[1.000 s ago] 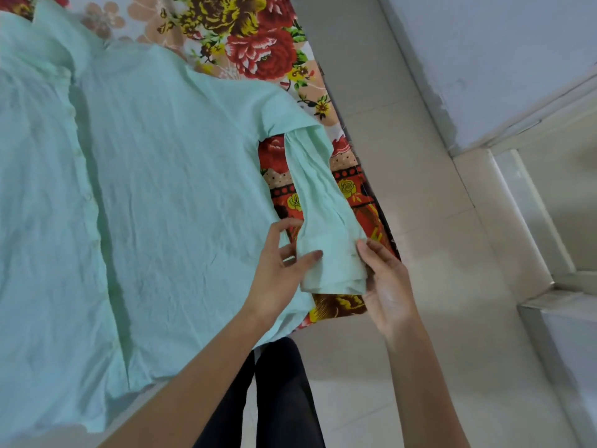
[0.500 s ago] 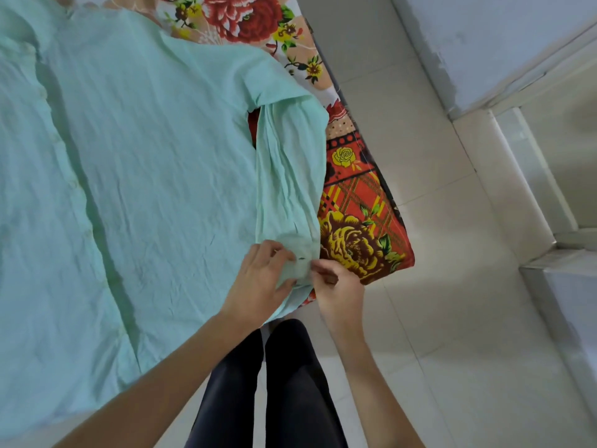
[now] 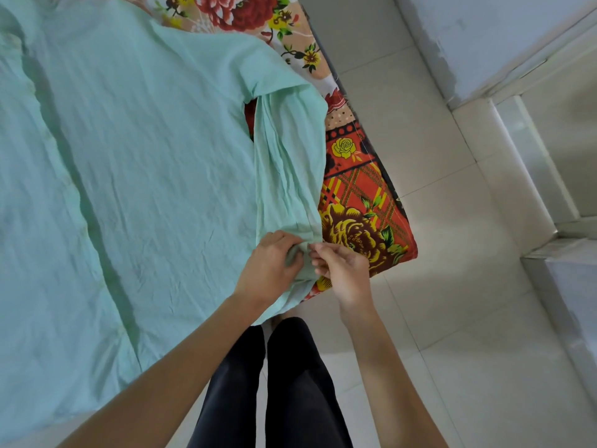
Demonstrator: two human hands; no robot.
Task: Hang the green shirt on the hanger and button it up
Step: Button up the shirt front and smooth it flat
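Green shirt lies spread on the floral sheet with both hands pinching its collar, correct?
Not the collar: the head view shows the left hand and right hand pinching the end of the sleeve. The green shirt does lie spread on the floral sheet.

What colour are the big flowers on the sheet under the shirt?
Red and yellow, on the floral sheet beneath the green shirt; the head view shows them.
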